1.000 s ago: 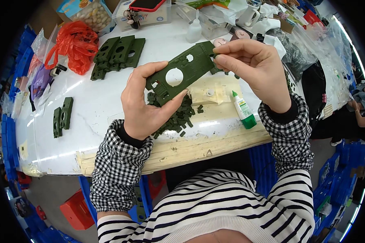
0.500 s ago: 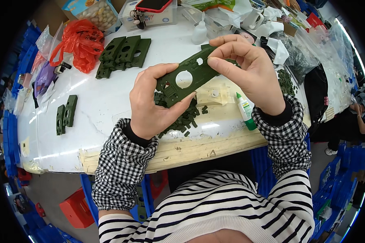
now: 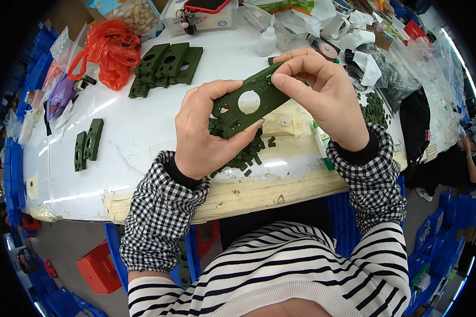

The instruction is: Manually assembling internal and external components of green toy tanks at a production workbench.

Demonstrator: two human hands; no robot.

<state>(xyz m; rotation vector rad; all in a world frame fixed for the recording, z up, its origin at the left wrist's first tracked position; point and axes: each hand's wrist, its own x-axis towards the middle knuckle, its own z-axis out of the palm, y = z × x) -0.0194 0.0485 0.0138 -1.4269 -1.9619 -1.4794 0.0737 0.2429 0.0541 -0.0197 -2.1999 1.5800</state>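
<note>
Above the table I hold a dark green plastic model hull plate (image 3: 272, 98) with a large round hole, tilted up to the right. My left hand (image 3: 203, 127) grips its lower left end, thumb along the near edge and fingers over the far edge. At the upper right end, my right hand (image 3: 325, 87) has its thumb against the plate and its fingers curled at the far edge. Whether a small piece sits between those fingers is hidden. Beneath the plate lies a pile of small green pieces (image 3: 243, 156). A glue bottle with a green cap (image 3: 322, 141) lies below my right hand.
Stacked green hull plates (image 3: 169, 63) lie at the back left, two more (image 3: 89, 142) at the left. Behind them are a red plastic bag (image 3: 108, 53) and a white squeeze bottle (image 3: 267, 39). More small green pieces (image 3: 374, 111) lie right, beside clear bags (image 3: 402, 68).
The held plate and my left hand have shifted slightly right in view and the plate has tilted. A small hole near my right thumb, visible before, no longer shows clearly.
</note>
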